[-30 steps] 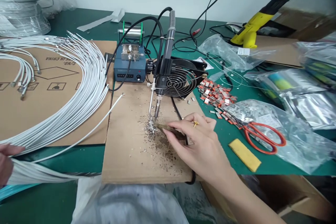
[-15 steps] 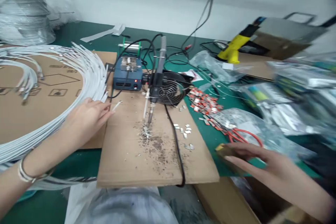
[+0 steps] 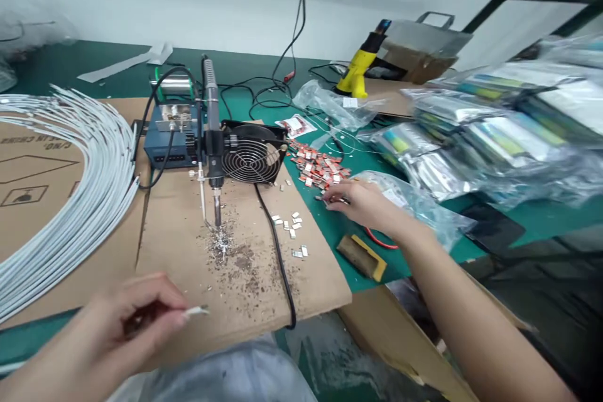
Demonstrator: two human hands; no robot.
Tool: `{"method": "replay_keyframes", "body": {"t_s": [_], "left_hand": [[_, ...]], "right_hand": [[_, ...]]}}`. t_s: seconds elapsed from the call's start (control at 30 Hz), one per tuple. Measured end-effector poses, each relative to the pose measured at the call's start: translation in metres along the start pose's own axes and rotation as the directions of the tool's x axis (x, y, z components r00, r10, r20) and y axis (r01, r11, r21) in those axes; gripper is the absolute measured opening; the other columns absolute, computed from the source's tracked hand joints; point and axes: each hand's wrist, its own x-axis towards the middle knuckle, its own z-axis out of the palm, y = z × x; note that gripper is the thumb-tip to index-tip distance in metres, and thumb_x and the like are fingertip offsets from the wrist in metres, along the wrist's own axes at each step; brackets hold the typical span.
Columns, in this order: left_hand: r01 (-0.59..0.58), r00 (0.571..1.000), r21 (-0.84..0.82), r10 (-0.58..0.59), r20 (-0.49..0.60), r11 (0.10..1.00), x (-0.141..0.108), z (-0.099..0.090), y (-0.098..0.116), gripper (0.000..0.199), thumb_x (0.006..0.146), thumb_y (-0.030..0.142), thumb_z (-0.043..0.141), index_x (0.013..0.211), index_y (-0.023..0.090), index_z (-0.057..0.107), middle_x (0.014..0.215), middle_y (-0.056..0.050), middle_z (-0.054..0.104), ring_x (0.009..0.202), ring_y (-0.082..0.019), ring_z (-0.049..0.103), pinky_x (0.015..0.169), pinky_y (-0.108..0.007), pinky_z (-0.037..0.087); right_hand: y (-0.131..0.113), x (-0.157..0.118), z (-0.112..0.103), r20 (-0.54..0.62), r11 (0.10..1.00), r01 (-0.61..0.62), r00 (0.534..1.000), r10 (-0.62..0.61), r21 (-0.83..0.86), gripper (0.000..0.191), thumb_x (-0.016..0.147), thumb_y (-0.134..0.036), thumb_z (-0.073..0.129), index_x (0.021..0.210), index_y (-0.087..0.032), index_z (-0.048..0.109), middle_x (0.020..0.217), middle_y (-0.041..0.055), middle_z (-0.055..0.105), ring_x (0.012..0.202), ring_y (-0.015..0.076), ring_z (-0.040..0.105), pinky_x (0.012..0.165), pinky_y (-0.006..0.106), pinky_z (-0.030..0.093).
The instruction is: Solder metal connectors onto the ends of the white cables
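Note:
My left hand (image 3: 134, 326), low at the left, pinches a white cable end (image 3: 195, 311) over the cardboard's front edge. My right hand (image 3: 360, 204) is closed at the near side of the pile of small orange-and-silver parts (image 3: 315, 163); what its fingertips hold is too small to make out. Under that hand, red handles (image 3: 380, 240) show in part. A soldering iron (image 3: 215, 151) stands tip down over metal scraps on the cardboard (image 3: 188, 264). Several small silver pieces (image 3: 293, 233) lie right of its black cord.
White cables (image 3: 94, 201) curve across the left. Behind the cardboard are a blue soldering station (image 3: 172, 144) and a black fan (image 3: 252, 154). A yellow-edged block (image 3: 362, 257), a yellow heat gun (image 3: 358, 72) and bagged packs (image 3: 494, 132) are at the right.
The view has swung right. My left hand has come nearer with the cable end. My right hand has left the yellow-edged block and moved forward to the small parts.

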Motion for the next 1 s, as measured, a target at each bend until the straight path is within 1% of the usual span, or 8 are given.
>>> {"method": "replay_keyframes", "body": {"t_s": [0.13,0.3,0.43,0.5,0.6,0.7,0.83,1.0], "left_hand": [[0.124,0.969,-0.176,-0.081,0.232,0.977,0.002,0.004,0.019,0.027,0.080,0.038,0.048,0.067,0.018,0.061,0.061,-0.001,0.057,0.057,-0.013,0.049,0.050,-0.022,0.038],[0.071,0.974,-0.105,-0.046,0.223,0.992,0.031,-0.001,0.011,0.025,0.085,0.034,0.045,0.076,0.018,0.061,0.062,0.001,0.055,0.057,-0.011,0.048,0.051,-0.021,0.034],[0.169,0.967,-0.262,-0.109,0.228,0.950,0.059,-0.003,-0.009,0.022,0.084,0.036,0.046,0.080,0.016,0.055,0.058,0.004,0.050,0.041,-0.007,0.043,0.039,-0.019,0.032],[0.233,0.953,-0.322,-0.150,0.262,0.918,0.068,-0.003,-0.014,0.020,0.083,0.035,0.048,0.079,0.016,0.050,0.053,0.006,0.047,0.037,-0.006,0.040,0.036,-0.017,0.031],[0.256,0.946,-0.371,-0.152,0.286,0.892,0.075,-0.003,-0.014,0.017,0.083,0.032,0.049,0.077,0.016,0.048,0.052,0.007,0.046,0.038,-0.005,0.038,0.036,-0.016,0.031],[0.213,0.962,-0.411,-0.116,0.248,0.887,0.076,-0.001,-0.011,0.016,0.081,0.029,0.053,0.076,0.014,0.052,0.055,0.006,0.045,0.042,-0.004,0.035,0.037,-0.015,0.028],[0.182,0.973,-0.430,-0.098,0.210,0.884,0.075,0.000,-0.010,0.016,0.081,0.029,0.054,0.077,0.013,0.056,0.056,0.006,0.045,0.042,-0.003,0.034,0.036,-0.013,0.026],[0.269,0.953,-0.465,-0.162,0.256,0.843,0.072,0.001,-0.007,0.019,0.081,0.033,0.052,0.078,0.015,0.055,0.056,0.006,0.046,0.040,-0.004,0.041,0.032,-0.013,0.036]], "right_hand": [[0.011,0.008,0.010,-0.005,0.997,0.042,0.999,-0.042,0.058,0.016,0.073,-0.035,0.060,0.067,-0.020,0.060,0.058,0.0011,0.063,0.054,0.0188,0.058,0.049,0.029,0.041],[0.010,0.005,0.002,-0.011,0.989,0.074,0.997,-0.073,0.128,0.020,0.074,-0.041,0.059,0.066,-0.024,0.056,0.053,-0.0002,0.060,0.043,0.0147,0.053,0.040,0.027,0.038],[-0.029,-0.007,-0.008,-0.077,0.941,0.094,0.994,-0.073,0.326,0.014,0.074,-0.039,0.062,0.073,-0.025,0.061,0.054,-0.0005,0.060,0.042,0.0129,0.053,0.038,0.025,0.040],[-0.063,-0.012,-0.012,-0.120,0.875,0.107,0.991,-0.056,0.473,0.007,0.075,-0.032,0.062,0.077,-0.025,0.063,0.068,0.0014,0.066,0.058,0.0151,0.061,0.049,0.026,0.049],[-0.118,-0.012,-0.012,-0.039,0.674,0.082,0.996,-0.079,0.734,0.004,0.076,-0.025,0.061,0.076,-0.023,0.064,0.072,0.0013,0.066,0.061,0.0140,0.061,0.053,0.024,0.052],[-0.156,-0.001,-0.003,0.177,0.412,-0.146,0.984,-0.037,0.900,0.006,0.076,-0.023,0.060,0.080,-0.019,0.062,0.065,0.0001,0.063,0.055,0.0115,0.060,0.049,0.022,0.052],[-0.173,0.017,0.017,0.408,0.045,-0.407,0.913,0.002,0.912,0.014,0.069,-0.023,0.067,0.078,-0.015,0.059,0.062,-0.0008,0.062,0.051,0.0086,0.061,0.050,0.018,0.053],[-0.175,0.023,0.028,0.486,-0.164,-0.485,0.873,-0.035,0.859,0.030,0.059,-0.030,0.077,0.079,-0.014,0.063,0.063,0.0001,0.066,0.051,0.0077,0.063,0.051,0.015,0.054]]}}
